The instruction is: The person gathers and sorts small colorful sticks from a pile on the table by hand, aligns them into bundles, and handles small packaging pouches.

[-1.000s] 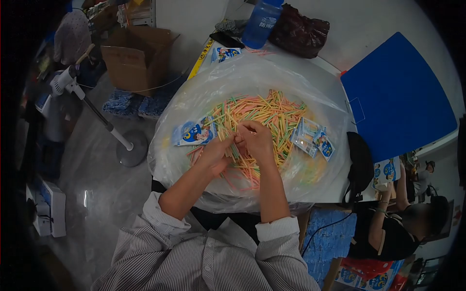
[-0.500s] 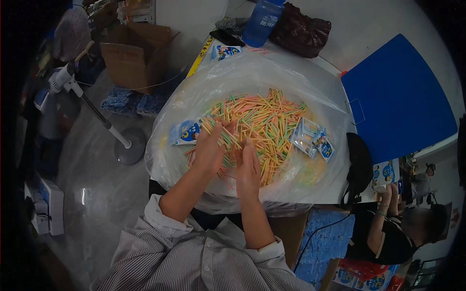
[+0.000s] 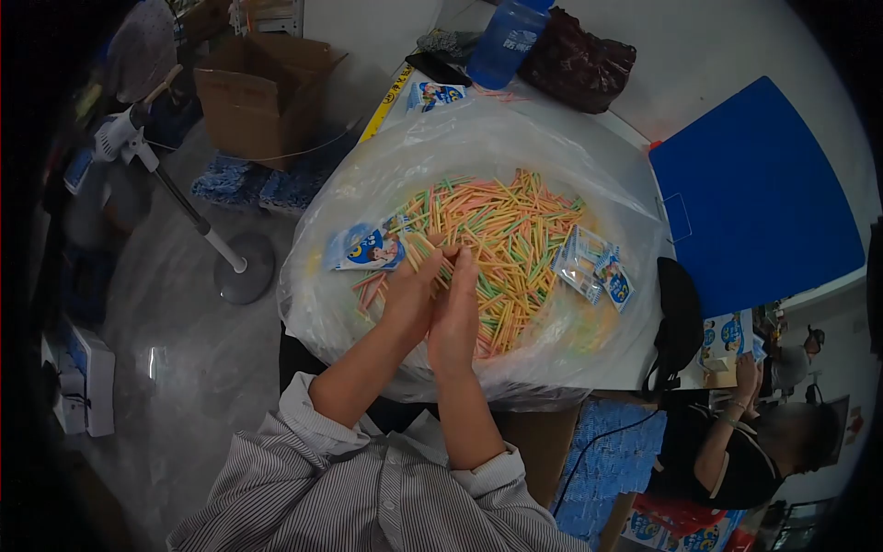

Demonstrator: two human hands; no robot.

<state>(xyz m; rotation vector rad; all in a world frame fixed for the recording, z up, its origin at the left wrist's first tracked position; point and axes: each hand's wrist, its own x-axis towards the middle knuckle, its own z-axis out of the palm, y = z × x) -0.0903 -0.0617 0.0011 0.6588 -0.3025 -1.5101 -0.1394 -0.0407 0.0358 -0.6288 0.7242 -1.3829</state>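
A large clear plastic bag [image 3: 331, 202] lies spread open on the table, with a heap of thin pastel sticks [image 3: 515, 230] in pink, yellow and green. Over the heap's near left part, my left hand [image 3: 412, 293] is closed round a small bundle of the sticks [image 3: 420, 248]. My right hand [image 3: 454, 308] is against it, fingers straight and together, palm facing the bundle; its inner side is hidden. Just left of my hands is a blue and white printed packet [image 3: 370, 248]. More small packets [image 3: 593, 265] rest on the right side of the bag.
Behind the bag stand a blue bottle [image 3: 504, 46] and a dark crinkled bag [image 3: 579, 63]. A blue panel [image 3: 763, 202] and a black cap [image 3: 677, 322] are to the right. Another person [image 3: 727, 442] handles a printed box at lower right. A cardboard box [image 3: 262, 97] and a fan stand [image 3: 244, 267] are at left.
My hands have come together, the right one moving left against the left hand and its bundle. The bundle is lower and the packet beside it shows more.
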